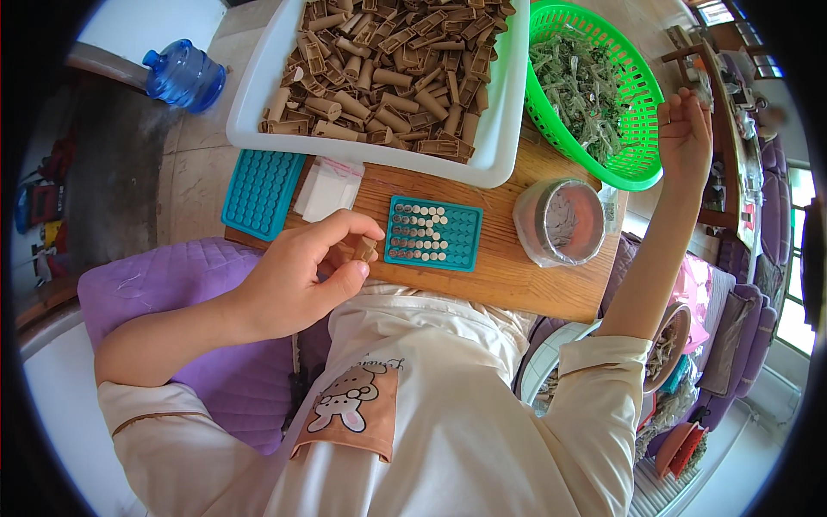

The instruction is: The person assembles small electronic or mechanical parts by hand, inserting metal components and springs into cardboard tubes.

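My left hand (297, 276) pinches a short brown paper tube (365, 250) just left of a teal tray (433, 233) whose holes are partly filled with small grey-topped pieces. My right hand (685, 129) is raised at the right, beside the rim of a green plastic basket (642, 86) of dried grey-green herb, and holds a small brown piece (664, 113) at its fingertips. A large white tub (504, 103) heaped with brown paper tubes stands at the back of the wooden board (517, 276).
A second teal tray (261, 191) lies at the board's left edge beside small clear bags (327, 185). A round bag-lined container (564, 222) holds herb. A blue water jug (183, 76) stands on the floor. A purple cushion (172, 293) lies at my left.
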Demonstrator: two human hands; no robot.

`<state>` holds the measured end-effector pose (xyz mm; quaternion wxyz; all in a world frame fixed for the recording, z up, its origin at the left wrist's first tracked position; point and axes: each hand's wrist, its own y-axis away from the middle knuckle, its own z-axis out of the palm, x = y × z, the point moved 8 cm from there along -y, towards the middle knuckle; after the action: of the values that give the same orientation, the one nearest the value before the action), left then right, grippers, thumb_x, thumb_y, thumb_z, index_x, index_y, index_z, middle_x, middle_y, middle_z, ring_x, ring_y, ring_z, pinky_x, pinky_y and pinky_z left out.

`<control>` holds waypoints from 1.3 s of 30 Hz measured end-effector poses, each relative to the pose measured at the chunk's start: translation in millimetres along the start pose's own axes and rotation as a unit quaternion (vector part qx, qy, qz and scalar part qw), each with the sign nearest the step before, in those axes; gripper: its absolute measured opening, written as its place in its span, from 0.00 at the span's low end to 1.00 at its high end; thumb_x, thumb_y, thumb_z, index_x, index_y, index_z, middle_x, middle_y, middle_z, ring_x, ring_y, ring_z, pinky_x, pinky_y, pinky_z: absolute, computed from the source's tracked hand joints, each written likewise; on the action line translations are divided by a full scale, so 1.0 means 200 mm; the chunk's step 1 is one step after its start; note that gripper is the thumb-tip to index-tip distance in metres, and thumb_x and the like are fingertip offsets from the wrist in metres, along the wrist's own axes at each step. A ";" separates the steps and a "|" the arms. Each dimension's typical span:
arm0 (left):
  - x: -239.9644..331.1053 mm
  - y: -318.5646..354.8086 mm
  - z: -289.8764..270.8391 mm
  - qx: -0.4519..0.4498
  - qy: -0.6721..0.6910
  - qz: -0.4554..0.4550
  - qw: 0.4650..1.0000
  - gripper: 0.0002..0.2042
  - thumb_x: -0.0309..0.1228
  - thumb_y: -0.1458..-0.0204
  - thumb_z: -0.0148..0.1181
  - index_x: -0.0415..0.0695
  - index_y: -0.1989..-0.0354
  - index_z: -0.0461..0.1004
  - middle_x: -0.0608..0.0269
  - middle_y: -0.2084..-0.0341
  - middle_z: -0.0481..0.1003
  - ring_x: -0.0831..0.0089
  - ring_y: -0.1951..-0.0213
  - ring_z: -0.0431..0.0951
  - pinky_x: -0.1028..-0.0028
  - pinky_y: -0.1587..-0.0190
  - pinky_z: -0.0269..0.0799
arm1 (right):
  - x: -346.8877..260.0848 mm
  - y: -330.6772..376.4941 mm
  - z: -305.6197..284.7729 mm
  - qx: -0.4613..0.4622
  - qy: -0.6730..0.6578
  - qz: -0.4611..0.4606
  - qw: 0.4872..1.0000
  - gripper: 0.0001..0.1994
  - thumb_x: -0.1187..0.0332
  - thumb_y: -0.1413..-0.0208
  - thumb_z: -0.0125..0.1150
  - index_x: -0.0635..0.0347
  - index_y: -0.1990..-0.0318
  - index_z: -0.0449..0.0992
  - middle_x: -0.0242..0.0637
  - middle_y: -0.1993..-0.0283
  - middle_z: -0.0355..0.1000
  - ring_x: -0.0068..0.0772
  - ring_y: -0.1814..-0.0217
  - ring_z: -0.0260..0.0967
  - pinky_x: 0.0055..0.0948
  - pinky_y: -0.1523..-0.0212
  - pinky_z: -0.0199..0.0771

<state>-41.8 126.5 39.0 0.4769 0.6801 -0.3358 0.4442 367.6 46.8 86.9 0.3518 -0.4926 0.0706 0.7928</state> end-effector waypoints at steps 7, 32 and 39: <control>-0.02 0.01 -0.03 0.058 0.061 -0.004 0.996 0.09 0.22 0.55 0.43 0.39 0.64 0.60 0.64 0.77 0.64 0.79 0.75 0.68 0.79 0.72 0.65 | 0.27 0.10 -0.02 0.061 0.140 0.110 0.982 0.06 0.73 0.52 0.53 0.61 0.66 0.67 0.36 0.68 0.69 0.25 0.68 0.67 0.20 0.67 0.68; 0.24 0.08 -0.12 0.153 -0.263 0.291 0.907 0.09 0.24 0.60 0.58 0.43 0.68 0.70 0.66 0.73 0.65 0.80 0.75 0.66 0.82 0.74 0.63 | 0.99 1.07 1.18 0.000 -0.158 0.415 0.896 0.04 0.70 0.49 0.50 0.59 0.68 0.65 0.26 0.73 0.63 0.15 0.72 0.59 0.14 0.72 0.60; 0.05 0.00 -0.18 0.136 0.075 0.068 0.986 0.07 0.30 0.51 0.51 0.43 0.65 0.64 0.74 0.75 0.64 0.90 0.79 0.59 0.87 0.79 0.53 | 0.78 1.06 1.11 -0.238 0.152 0.274 0.919 0.06 0.75 0.56 0.57 0.66 0.71 0.68 0.31 0.74 0.68 0.18 0.73 0.64 0.17 0.70 0.65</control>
<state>-49.1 159.8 53.5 0.3722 0.6793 -0.2809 0.5666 31.1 67.5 19.2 -0.0216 -0.6381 0.0645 0.7669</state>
